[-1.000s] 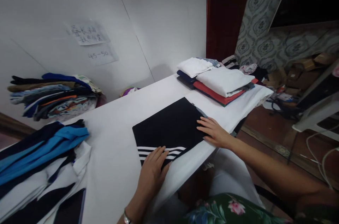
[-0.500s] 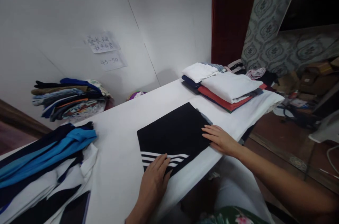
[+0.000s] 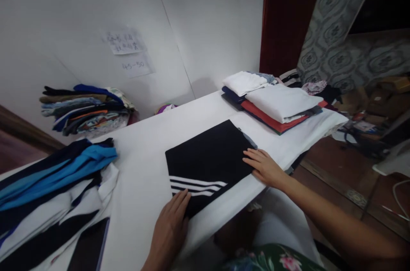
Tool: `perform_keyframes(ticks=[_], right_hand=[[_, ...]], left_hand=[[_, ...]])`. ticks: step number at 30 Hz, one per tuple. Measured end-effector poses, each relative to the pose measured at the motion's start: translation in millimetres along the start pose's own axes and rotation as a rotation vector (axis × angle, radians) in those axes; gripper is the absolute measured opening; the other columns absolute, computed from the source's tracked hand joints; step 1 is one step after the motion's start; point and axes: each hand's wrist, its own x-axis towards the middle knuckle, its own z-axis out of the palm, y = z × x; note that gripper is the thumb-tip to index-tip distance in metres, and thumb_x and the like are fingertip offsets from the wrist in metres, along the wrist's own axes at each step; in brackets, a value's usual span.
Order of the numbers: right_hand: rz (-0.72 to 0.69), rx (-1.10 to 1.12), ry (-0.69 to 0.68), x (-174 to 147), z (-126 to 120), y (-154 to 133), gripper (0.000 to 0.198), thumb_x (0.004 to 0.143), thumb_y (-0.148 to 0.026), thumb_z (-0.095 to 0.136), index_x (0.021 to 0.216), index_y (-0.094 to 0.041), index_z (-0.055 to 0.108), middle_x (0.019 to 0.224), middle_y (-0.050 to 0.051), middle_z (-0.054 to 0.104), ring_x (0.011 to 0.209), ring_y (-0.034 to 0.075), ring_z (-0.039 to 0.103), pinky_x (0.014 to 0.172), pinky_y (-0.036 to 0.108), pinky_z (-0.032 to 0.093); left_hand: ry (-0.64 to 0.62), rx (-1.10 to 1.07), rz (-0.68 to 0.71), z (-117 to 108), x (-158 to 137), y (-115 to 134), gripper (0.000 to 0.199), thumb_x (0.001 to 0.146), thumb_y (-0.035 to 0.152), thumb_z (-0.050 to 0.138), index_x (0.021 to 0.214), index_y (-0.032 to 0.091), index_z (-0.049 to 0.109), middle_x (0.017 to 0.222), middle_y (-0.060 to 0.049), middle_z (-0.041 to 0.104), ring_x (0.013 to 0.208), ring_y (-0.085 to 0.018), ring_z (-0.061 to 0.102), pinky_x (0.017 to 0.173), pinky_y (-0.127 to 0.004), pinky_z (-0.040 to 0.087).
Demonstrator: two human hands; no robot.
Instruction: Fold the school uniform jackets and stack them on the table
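A folded black garment with white stripes (image 3: pixel 208 155) lies flat on the white table (image 3: pixel 141 168) in front of me. My left hand (image 3: pixel 171 222) rests at its near left corner, fingers stretched over the lower edge by the stripes. On the garment's right edge lies my right hand (image 3: pixel 264 168), its fingers extended and slightly spread on the cloth. Neither hand grasps the fabric; both press or touch it from above. A small grey-blue patch of cloth peeks out under the garment's far right edge.
Folded clothes (image 3: pixel 282 104) in white, red and navy are stacked at the table's far right. Loose blue, black and white garments (image 3: pixel 64 194) spread over the left side. Behind them stands another clothes pile (image 3: pixel 86 108). Paper notes (image 3: pixel 126 51) hang on the wall.
My left hand has slid left and toward me, from the stripes to the garment's near left corner. My right hand stays on the right edge. The view has shifted slightly.
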Motion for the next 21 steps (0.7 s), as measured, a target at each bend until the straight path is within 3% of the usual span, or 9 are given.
perform_keyframes(ticks=[8, 17, 21], right_hand=[[-0.007, 0.008, 0.021, 0.0, 2.2, 3.8, 0.054, 0.077, -0.004, 0.047, 0.126, -0.023, 0.060, 0.138, 0.009, 0.054, 0.131, 0.028, 0.045, 0.106, 0.054, 0.036], [-0.034, -0.007, -0.010, -7.6, 9.8, 12.0, 0.053, 0.077, -0.006, 0.044, 0.126, -0.022, 0.060, 0.138, 0.008, 0.055, 0.132, 0.029, 0.044, 0.103, 0.053, 0.039], [-0.014, -0.002, -0.042, -13.6, 12.2, 17.5, 0.052, 0.081, -0.010, 0.043, 0.129, -0.024, 0.057, 0.142, 0.008, 0.050, 0.135, 0.029, 0.041, 0.103, 0.056, 0.038]], left_hand=[[-0.073, -0.077, -0.110, -6.0, 0.9, 11.4, 0.041, 0.085, 0.023, 0.052, 0.126, 0.018, 0.057, 0.132, -0.011, 0.060, 0.121, -0.027, 0.057, 0.097, -0.044, 0.052], [-0.253, -0.087, -0.212, -14.3, 2.1, 21.9, 0.057, 0.074, 0.006, 0.048, 0.129, 0.017, 0.055, 0.138, -0.009, 0.054, 0.129, -0.024, 0.049, 0.106, -0.042, 0.044], [-0.248, -0.165, -0.201, -21.6, -1.6, 19.2, 0.050, 0.081, 0.015, 0.052, 0.131, 0.017, 0.053, 0.140, -0.009, 0.052, 0.131, -0.023, 0.047, 0.107, -0.042, 0.042]])
